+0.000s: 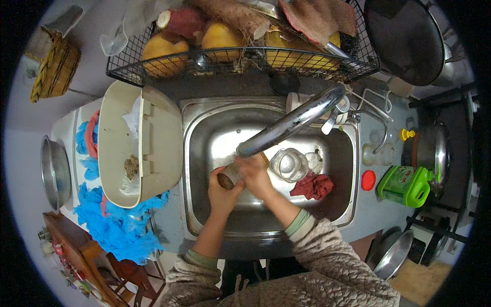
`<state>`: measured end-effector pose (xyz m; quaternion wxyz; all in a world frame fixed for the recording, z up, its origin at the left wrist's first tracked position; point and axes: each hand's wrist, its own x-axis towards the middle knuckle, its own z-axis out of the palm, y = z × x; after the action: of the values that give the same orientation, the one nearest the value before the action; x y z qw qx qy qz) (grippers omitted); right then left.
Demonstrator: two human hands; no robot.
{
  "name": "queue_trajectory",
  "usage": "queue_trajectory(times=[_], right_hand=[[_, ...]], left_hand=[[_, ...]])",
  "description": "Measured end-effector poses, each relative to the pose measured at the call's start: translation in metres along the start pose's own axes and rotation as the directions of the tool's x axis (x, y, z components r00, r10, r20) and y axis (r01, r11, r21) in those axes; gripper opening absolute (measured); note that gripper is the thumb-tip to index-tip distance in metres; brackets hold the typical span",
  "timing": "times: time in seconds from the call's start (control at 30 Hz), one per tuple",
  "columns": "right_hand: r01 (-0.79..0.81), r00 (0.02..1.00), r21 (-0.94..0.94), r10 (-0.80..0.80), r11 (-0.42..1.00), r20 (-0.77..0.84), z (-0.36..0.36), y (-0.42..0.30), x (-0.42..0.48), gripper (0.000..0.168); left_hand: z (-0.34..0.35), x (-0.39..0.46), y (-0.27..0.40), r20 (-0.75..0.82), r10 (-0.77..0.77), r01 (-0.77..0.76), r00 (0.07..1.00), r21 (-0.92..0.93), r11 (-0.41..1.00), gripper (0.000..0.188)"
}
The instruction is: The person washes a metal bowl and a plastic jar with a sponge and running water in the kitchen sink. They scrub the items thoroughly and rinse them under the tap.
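Observation:
My left hand [225, 192] is wrapped around a small clear cup or jar [231, 174] with a brown base, held tilted over the steel sink [245, 213]. Against the upper side of that vessel is my right hand [253, 174], whose fingertips are partly hidden under the end of the faucet spout [291, 121]; what the fingers do there is blurred. A yellowish edge shows just behind them. To the right in the basin stand a clear glass jar [289, 165] and a small clear dish [313, 161]. A crumpled dark red cloth [312, 186] lies below them.
A beige plastic bin [163, 153] borders the sink's left side, near blue plastic bags [119, 226]. A black wire basket [245, 57] of produce spans the back. On the right are a red lid [368, 180], a green jug [402, 186] and a glass jar [378, 154].

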<state>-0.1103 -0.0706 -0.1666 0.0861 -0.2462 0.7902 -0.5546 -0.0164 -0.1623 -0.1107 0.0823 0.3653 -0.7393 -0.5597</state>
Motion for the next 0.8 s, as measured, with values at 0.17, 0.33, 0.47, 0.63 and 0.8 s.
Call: queue_trajectory(times=[0.17, 0.33, 0.47, 0.63, 0.8], right_hand=[[-0.159, 0.891, -0.199, 0.228, 0.967, 0.393, -0.006, 0.013, 0.036, 0.021], [-0.081, 0.987, -0.016, 0.082, 0.997, 0.14, -0.003, -0.01, 0.009, 0.022], [0.132, 0.903, -0.42, 0.066, 0.898, 0.425, -0.016, -0.048, 0.024, 0.022], [-0.301, 0.914, -0.047, 0.302, 0.952, 0.269, -0.022, -0.007, 0.043, 0.02], [0.178, 0.955, -0.148, -0.134, 0.973, 0.264, -0.022, -0.032, 0.005, 0.022]], left_hand=[[-0.006, -0.015, 0.003, 0.022, 0.212, -0.212, 0.977, 0.204, 0.956, 0.063], [0.0, -0.011, -0.006, -0.06, -0.114, 0.104, 0.992, -0.149, 0.983, 0.065], [-0.004, -0.018, 0.012, -0.056, 0.161, -0.153, 0.985, 0.131, 0.98, 0.064], [-0.008, -0.025, 0.021, 0.027, 0.393, -0.382, 0.919, 0.296, 0.875, 0.062], [-0.003, -0.025, 0.014, -0.037, 0.411, -0.383, 0.911, 0.296, 0.875, 0.063]])
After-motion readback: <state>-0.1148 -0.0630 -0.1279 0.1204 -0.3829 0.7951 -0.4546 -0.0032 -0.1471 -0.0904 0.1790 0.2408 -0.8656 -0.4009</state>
